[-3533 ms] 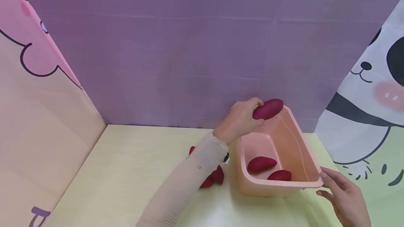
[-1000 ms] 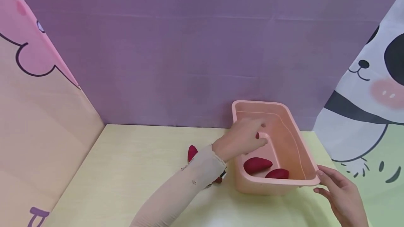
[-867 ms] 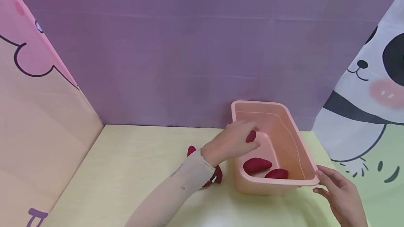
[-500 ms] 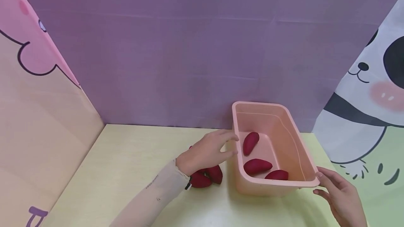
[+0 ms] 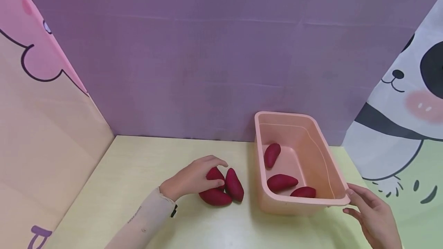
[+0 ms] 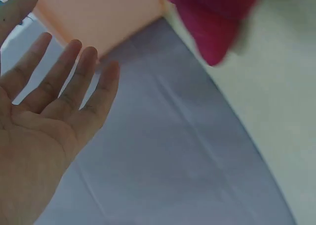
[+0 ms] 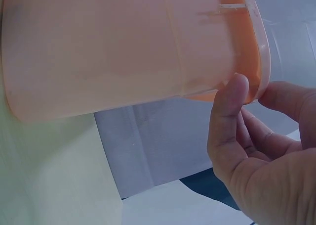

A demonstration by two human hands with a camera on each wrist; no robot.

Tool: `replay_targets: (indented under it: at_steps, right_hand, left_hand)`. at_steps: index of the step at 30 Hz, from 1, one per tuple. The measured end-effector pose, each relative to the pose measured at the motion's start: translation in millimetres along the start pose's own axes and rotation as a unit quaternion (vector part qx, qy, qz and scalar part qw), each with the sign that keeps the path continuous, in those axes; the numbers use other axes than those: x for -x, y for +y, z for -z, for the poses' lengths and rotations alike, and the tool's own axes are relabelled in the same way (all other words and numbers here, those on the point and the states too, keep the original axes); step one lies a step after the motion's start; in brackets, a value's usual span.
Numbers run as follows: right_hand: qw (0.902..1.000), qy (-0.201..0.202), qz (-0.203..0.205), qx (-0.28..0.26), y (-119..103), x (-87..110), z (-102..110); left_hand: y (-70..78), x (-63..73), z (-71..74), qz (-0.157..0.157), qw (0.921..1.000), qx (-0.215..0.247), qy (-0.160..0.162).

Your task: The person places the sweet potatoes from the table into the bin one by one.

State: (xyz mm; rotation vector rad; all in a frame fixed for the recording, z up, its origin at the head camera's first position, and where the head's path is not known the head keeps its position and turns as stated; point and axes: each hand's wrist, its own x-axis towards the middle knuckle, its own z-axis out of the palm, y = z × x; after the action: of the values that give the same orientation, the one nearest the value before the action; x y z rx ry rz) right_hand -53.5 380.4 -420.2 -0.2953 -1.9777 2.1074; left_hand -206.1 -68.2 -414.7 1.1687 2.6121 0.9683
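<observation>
My left hand (image 5: 195, 176) hovers over a small pile on the table, its fingers spread and relaxed around one red-skinned sweet potato (image 5: 215, 173). Whether they touch it cannot be told. A second sweet potato (image 5: 215, 197) lies in front of that one, a third (image 5: 234, 186) to its right. The left wrist view has the palm and loose fingers of the left hand (image 6: 49, 111), with a blurred sweet potato (image 6: 212, 32) beyond. At the front right corner of a pink plastic bin (image 5: 304, 201), my right hand (image 5: 375, 214) pinches the rim between thumb and fingers.
Inside the bin lie three more sweet potatoes: one at the left (image 5: 272, 155), one in the middle (image 5: 282, 183) and one near the front wall (image 5: 303, 192). A purple cloth wall (image 5: 194, 68) stands behind the pale table (image 5: 145, 164), with printed panels on both sides.
My left hand let a sweet potato go in the bin, at its left side. It then moved left out of the bin to the pile. The right hand kept its hold on the rim.
</observation>
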Motion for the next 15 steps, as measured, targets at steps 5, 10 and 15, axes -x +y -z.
replay_targets:
  at_steps: [5,10,15]
  right_hand:
    - [0.9999,0.007,-0.002,0.014,-0.3,-0.5,-1.0]
    - [0.9998,0.01,-0.001,0.016,-1.5,-0.8,-1.2]
    - [0.9999,0.008,-0.002,0.007,-0.4,1.0,-1.7]
  left_hand:
    - [-27.5,16.0,-5.5,0.019,0.9995,0.024,-0.006]
    - [-47.0,26.3,-12.3,0.037,0.998,0.046,-0.024]
    - [-64.0,32.3,-22.2,0.048,0.9946,0.078,-0.048]
